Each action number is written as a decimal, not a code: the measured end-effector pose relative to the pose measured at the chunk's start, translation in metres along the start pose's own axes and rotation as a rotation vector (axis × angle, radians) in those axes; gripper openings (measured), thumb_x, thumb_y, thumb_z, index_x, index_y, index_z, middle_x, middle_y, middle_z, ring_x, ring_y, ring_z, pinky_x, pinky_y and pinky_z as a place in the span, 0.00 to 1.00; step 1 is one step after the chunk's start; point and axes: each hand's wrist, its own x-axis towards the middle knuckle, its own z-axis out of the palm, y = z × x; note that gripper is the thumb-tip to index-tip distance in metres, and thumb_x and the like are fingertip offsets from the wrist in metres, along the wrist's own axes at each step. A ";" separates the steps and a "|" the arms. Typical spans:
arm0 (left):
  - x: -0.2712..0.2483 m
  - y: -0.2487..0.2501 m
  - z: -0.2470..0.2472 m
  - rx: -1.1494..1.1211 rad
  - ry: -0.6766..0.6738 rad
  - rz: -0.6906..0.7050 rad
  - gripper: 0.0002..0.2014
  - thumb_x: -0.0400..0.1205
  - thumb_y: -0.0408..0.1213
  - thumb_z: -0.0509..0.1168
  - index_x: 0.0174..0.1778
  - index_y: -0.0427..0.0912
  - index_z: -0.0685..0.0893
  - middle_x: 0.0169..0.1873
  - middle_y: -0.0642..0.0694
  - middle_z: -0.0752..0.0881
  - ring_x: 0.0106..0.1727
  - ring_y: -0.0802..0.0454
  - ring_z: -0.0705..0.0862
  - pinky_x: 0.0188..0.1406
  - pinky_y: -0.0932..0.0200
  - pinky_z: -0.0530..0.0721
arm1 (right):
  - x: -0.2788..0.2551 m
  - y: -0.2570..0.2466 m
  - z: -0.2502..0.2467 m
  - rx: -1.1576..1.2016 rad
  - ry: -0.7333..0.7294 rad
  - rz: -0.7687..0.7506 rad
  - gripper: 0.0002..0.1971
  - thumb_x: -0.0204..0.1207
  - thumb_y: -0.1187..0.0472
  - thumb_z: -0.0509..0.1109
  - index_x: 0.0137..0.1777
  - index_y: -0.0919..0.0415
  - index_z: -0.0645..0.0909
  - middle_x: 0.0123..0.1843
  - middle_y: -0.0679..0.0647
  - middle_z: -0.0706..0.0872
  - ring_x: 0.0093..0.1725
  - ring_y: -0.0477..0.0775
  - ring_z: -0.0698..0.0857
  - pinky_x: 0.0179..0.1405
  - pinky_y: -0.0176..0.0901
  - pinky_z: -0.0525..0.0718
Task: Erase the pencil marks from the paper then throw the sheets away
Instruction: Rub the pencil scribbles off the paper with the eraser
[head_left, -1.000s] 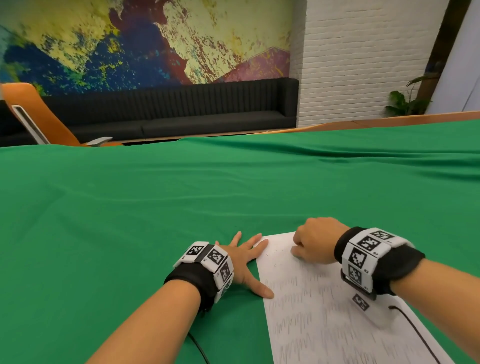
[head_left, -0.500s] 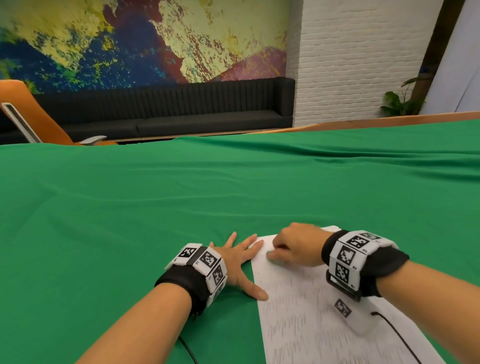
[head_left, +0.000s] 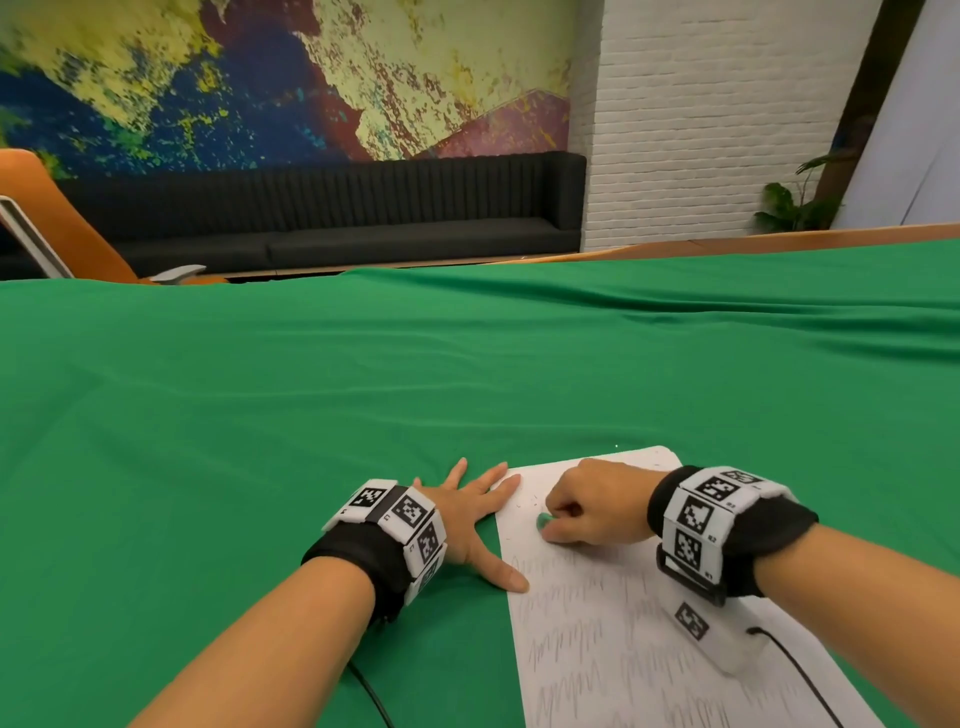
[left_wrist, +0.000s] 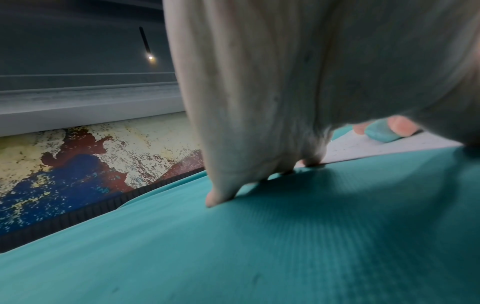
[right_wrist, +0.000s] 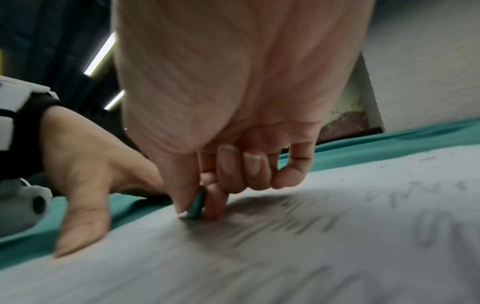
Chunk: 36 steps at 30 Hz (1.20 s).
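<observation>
Head view: white sheet of paper lies flat on wrinkled green cloth, near edge of the table, w/ rows of grey zigzag pencil marks across its lower part; the top strip is mostly clean w/ a few crumbs. Right hand is curled, thumb & forefinger pinching a small rounded teal eraser pressed to the sheet near its left edge. Left hand lies flat, fingers spread & straight, holding nothing; fingertips & thumb tip touch the paper's left edge. Both wrists carry black bands w/ white tag blocks.

Left wrist view: palm fills the frame, fingertips planted on finely ribbed cloth at the paper's edge; eraser seen past it, smooth w/ soft corners, gripped by the other hand's fingertips, on the paper.

Right wrist view: eraser edge-on betw. thumb & forefinger, other fingers curled in; blurred, smudgy pencil strokes around it. Left thumb presses flat on the sheet's border.

Vs 0.5 s ago: right hand has slid nearer & slightly right, from the top-left corner toward the first zigzag row; eraser now visible. Left hand unchanged.
</observation>
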 end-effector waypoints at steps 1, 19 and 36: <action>0.000 0.000 0.000 0.001 0.001 0.002 0.56 0.74 0.68 0.68 0.84 0.61 0.32 0.82 0.65 0.30 0.84 0.47 0.29 0.78 0.23 0.38 | -0.001 0.004 -0.001 0.008 -0.014 0.022 0.22 0.82 0.45 0.64 0.30 0.57 0.70 0.28 0.52 0.74 0.29 0.51 0.70 0.34 0.46 0.70; -0.010 0.011 -0.009 -0.002 0.058 -0.055 0.56 0.71 0.65 0.73 0.87 0.60 0.43 0.86 0.58 0.38 0.87 0.46 0.38 0.79 0.22 0.44 | -0.050 0.057 -0.028 -0.059 0.293 0.411 0.24 0.87 0.48 0.55 0.31 0.58 0.74 0.42 0.54 0.78 0.37 0.52 0.77 0.41 0.45 0.75; -0.091 0.099 0.053 -0.105 0.208 -0.176 0.35 0.79 0.59 0.70 0.71 0.37 0.71 0.74 0.37 0.63 0.59 0.42 0.81 0.53 0.51 0.82 | -0.136 0.041 0.022 0.089 0.076 0.538 0.22 0.86 0.46 0.59 0.34 0.56 0.80 0.35 0.48 0.83 0.33 0.48 0.78 0.36 0.37 0.77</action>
